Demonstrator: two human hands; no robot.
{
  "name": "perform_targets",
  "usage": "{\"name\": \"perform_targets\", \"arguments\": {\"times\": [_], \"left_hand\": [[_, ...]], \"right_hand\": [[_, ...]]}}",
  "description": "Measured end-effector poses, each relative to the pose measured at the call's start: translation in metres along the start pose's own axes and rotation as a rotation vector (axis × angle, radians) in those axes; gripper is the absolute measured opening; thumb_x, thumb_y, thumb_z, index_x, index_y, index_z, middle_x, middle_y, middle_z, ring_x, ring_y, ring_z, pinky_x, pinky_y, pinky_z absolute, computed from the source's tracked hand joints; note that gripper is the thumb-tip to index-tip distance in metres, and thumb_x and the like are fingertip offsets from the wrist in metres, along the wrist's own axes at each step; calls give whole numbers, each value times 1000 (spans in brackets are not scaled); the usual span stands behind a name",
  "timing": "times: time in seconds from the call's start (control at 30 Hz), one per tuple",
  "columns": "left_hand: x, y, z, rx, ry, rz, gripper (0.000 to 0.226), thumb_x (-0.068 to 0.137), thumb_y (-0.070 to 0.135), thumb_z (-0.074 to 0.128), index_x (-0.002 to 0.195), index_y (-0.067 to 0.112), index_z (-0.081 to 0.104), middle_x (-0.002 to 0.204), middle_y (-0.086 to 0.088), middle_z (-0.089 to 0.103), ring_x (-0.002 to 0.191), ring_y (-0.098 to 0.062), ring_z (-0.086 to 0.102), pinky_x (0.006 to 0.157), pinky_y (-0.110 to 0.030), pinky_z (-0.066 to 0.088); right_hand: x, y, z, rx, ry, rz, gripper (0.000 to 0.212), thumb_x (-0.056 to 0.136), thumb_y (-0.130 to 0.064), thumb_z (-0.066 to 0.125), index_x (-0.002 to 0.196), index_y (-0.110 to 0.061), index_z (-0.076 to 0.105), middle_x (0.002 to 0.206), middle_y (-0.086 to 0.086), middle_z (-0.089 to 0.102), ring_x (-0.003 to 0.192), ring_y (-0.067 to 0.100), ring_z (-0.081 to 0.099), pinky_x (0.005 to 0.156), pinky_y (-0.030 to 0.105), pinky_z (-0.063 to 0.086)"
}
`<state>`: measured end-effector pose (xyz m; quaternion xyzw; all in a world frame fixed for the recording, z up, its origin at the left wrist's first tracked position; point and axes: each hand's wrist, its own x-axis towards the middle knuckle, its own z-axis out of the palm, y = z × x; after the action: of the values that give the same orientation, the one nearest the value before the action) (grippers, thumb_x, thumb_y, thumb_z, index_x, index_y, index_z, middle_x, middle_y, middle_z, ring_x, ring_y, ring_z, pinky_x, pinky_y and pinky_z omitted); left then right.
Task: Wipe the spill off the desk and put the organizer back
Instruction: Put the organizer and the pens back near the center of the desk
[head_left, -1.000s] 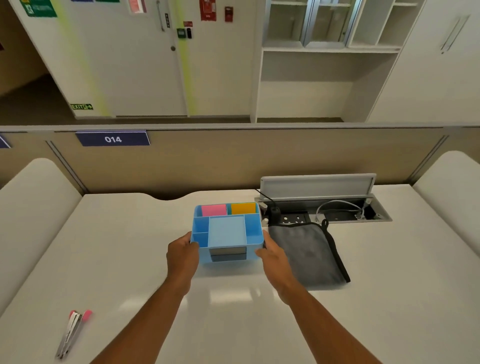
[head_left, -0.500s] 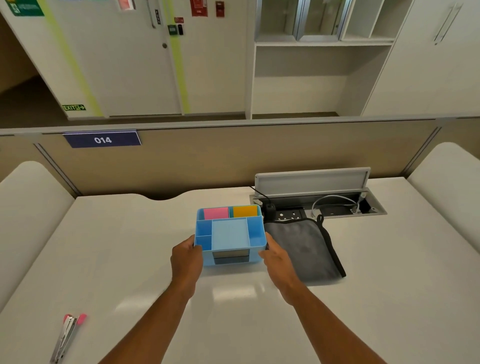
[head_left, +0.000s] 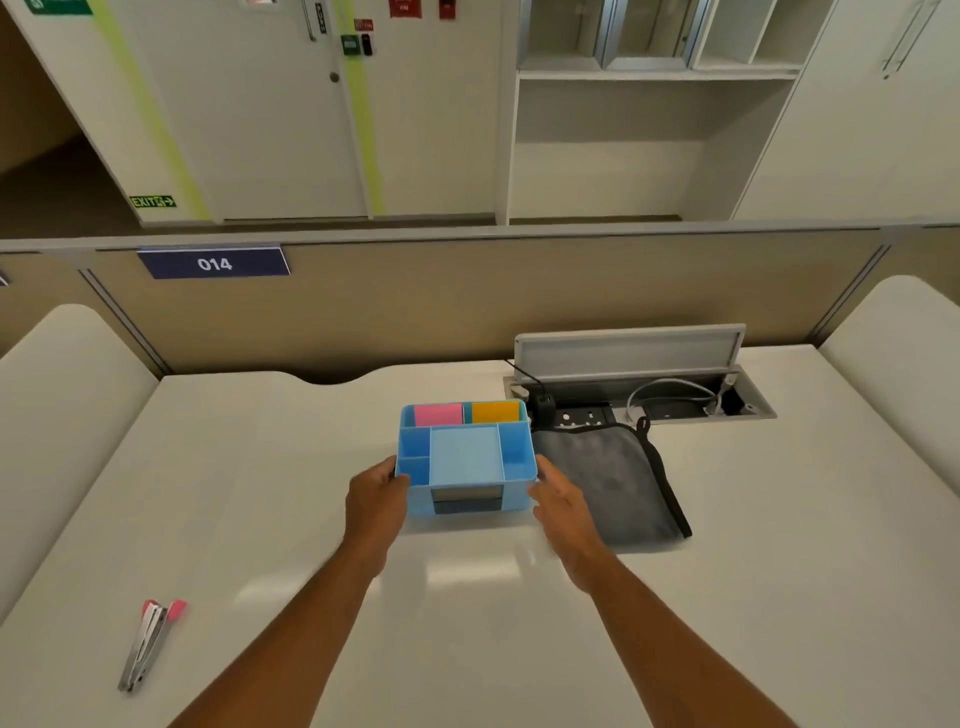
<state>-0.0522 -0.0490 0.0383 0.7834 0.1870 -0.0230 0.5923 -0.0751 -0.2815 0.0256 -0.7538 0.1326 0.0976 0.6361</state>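
Note:
The blue organizer (head_left: 465, 457), with pink and orange note pads in its back compartments, stands on the white desk (head_left: 260, 493) just in front of me. My left hand (head_left: 376, 499) grips its left wall, thumb on the rim. My right hand (head_left: 563, 506) lies against its right wall, slightly blurred. A folded grey cloth (head_left: 608, 483) lies flat on the desk, touching the organizer's right side. No spill shows on the desk surface.
An open cable box (head_left: 644, 405) with sockets and a white cable sits in the desk behind the cloth. A pink-tipped stapler (head_left: 148, 644) lies near the front left. A beige partition (head_left: 467, 306) closes the desk's far edge.
The organizer sank a little and came slightly toward me between both hands, then stayed in place beside the cloth. My hands keep the same hold on its sides.

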Motion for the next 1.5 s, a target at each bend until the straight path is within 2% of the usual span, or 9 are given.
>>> {"name": "perform_targets", "arguments": {"times": [0.13,0.2,0.3,0.4,0.57,0.7,0.97,1.33,1.5], "left_hand": [[8,-6,-32,165,90,-70,40,104,31,54,141,16,60,147,-7,59,131,-29,57,108,-42,47],[9,-17,-56,244,118,-26,42,103,33,56,140,14,61,146,-9,60,132,-30,57,113,-46,44],[4,-43,-100,344,160,43,35,97,27,67,128,11,69,131,-12,70,122,-32,64,109,-46,48],[-4,-73,-139,577,188,50,35,94,22,72,125,7,70,125,-17,71,119,-38,65,105,-49,47],[-23,-112,-187,814,289,-97,53,86,30,79,132,9,65,130,-28,63,122,-51,57,100,-61,49],[-38,-123,-209,904,350,-188,66,80,37,84,133,5,63,126,-31,60,116,-55,56,94,-63,51],[-67,-120,-233,763,391,-386,64,78,40,84,120,-1,59,119,-25,60,114,-47,60,93,-51,53],[-58,-125,-234,691,441,-292,39,91,41,69,83,3,67,76,-12,68,66,-29,61,57,-32,46],[-44,-113,-211,657,436,-246,32,85,34,72,77,3,70,73,-14,71,66,-33,64,56,-31,45]], "right_hand": [[-2,9,-16,-91,177,35,24,106,-33,45,123,-22,58,115,1,61,108,18,58,96,35,53],[-6,16,-28,-198,214,65,27,106,-28,49,122,-8,59,105,9,61,100,23,60,90,34,55],[-24,28,-42,-308,224,50,15,103,-18,56,91,-9,58,76,2,53,70,12,51,61,14,42],[-48,45,-46,-426,275,15,24,96,-15,62,79,-18,45,69,-7,42,60,5,38,51,12,35],[-89,66,-40,-584,329,-5,34,94,-29,72,124,-16,67,116,0,70,101,14,65,89,25,49],[-104,80,-40,-682,293,-24,41,96,-27,67,135,-14,62,133,3,65,125,21,58,107,35,47],[-96,96,-41,-850,255,-2,44,93,-28,69,131,-7,62,131,12,65,124,31,57,106,46,47],[-94,90,-39,-893,249,7,33,90,-28,69,107,0,67,108,17,70,102,34,61,95,44,47],[-96,87,-36,-868,262,24,40,90,-29,70,120,-3,67,118,16,69,110,33,62,99,43,48]]}}
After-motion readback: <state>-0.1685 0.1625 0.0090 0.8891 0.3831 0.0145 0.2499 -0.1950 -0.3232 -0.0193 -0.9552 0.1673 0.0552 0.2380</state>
